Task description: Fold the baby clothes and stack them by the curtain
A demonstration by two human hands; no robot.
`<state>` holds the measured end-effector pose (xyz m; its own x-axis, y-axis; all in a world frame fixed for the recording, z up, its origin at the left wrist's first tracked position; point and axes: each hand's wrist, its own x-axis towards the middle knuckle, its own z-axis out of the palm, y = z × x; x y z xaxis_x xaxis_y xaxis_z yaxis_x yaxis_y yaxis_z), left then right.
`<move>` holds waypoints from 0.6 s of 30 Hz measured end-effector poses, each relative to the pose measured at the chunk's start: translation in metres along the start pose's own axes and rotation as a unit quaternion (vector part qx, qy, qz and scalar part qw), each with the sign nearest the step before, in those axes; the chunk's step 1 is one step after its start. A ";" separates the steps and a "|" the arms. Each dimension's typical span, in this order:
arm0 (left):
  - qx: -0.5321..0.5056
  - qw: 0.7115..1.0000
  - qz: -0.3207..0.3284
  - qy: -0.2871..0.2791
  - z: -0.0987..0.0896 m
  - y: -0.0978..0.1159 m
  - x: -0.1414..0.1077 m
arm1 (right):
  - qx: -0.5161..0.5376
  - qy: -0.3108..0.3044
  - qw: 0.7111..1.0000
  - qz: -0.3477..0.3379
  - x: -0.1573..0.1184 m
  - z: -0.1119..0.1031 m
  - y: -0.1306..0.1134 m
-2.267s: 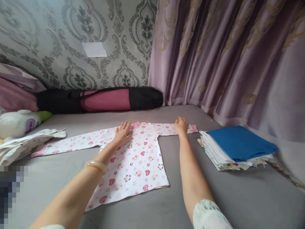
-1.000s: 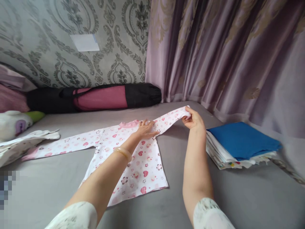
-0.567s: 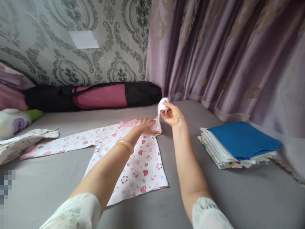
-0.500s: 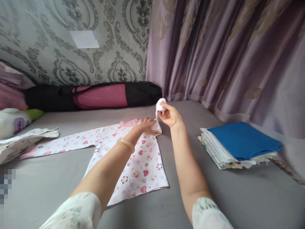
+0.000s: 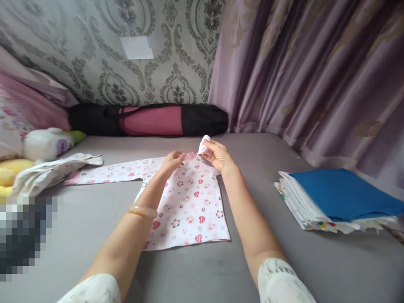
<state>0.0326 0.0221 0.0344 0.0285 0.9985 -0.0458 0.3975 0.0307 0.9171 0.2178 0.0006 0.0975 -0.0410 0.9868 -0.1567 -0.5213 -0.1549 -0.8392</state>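
Note:
A white long-sleeved shirt [image 5: 189,202] printed with pink hearts and flowers lies flat on the grey sheet. One of its sleeves stretches out to the left and ends in a pink cuff. My right hand [image 5: 218,156] pinches the bunched end of the other sleeve [image 5: 204,145], held up just right of the pink collar [image 5: 190,156]. Over the shirt's left shoulder is my left hand [image 5: 174,162], fingers loosely bent and apart, holding nothing. Whether it touches the cloth is hard to tell.
Folded clothes with a blue piece [image 5: 344,193] on top are stacked at right. A black and maroon long bag [image 5: 151,120] lies along the wall. A rumpled white garment [image 5: 53,172] and a white plush toy [image 5: 46,144] are at left, beside purple curtains [image 5: 284,63] opposite.
My left hand has come off the shirt's right shoulder and moved left past the collar. My right hand has brought the sleeve end leftward over the shirt. The view has shifted left.

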 end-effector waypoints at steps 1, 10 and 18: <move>-0.051 0.998 -0.027 0.005 -0.008 -0.005 -0.005 | -0.020 -0.023 1.000 0.005 -0.001 0.003 0.006; -0.055 0.991 -0.055 0.105 -0.023 -0.035 -0.025 | -0.155 -0.070 0.981 0.095 -0.001 -0.004 0.009; -0.054 0.996 0.052 0.055 -0.022 -0.036 -0.028 | -0.109 0.029 0.993 0.024 -0.010 -0.037 -0.026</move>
<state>-0.0027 -0.0058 0.0112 -0.0394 0.9952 0.0896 0.2966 -0.0739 0.9521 0.2632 -0.0067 0.1021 -0.0088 0.9746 -0.2238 -0.3234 -0.2145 -0.9216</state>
